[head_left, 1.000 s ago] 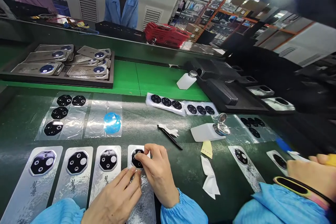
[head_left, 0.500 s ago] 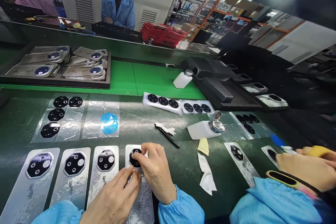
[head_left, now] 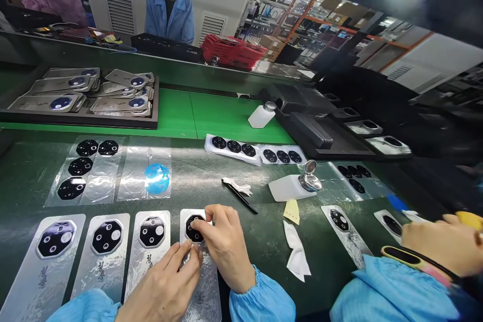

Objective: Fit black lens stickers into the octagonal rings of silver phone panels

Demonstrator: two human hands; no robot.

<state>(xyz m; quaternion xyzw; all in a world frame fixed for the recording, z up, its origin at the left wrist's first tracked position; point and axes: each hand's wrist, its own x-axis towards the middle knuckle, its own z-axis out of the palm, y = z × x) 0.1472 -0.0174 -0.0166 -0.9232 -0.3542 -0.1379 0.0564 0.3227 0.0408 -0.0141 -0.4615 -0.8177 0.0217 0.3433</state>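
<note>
In front of me a silver phone back cover (head_left: 206, 289) lies on the bench, a black octagonal camera lens panel (head_left: 193, 230) near its top. My left hand (head_left: 166, 276) rests on this cover with its fingers bunched together just below the panel. My right hand (head_left: 226, 241) is closed in a pinch, its thumb tip on the panel; anything between the fingers is hidden. To the left three similar covers lie in a row, the nearest being a patterned cover (head_left: 149, 249) with lettering.
A clear sheet (head_left: 98, 181) with black lens panels lies left. Beyond my right hand are black tweezers (head_left: 241, 198), a pump bottle (head_left: 290, 187) and a white wipe (head_left: 296, 251). A co-worker's hand (head_left: 433, 241) works at the right. A tray (head_left: 113, 122) of covers stands behind.
Both my hands keep nearly the same place on the cover. The co-worker's hand at the right has shifted slightly. The view has moved a little.
</note>
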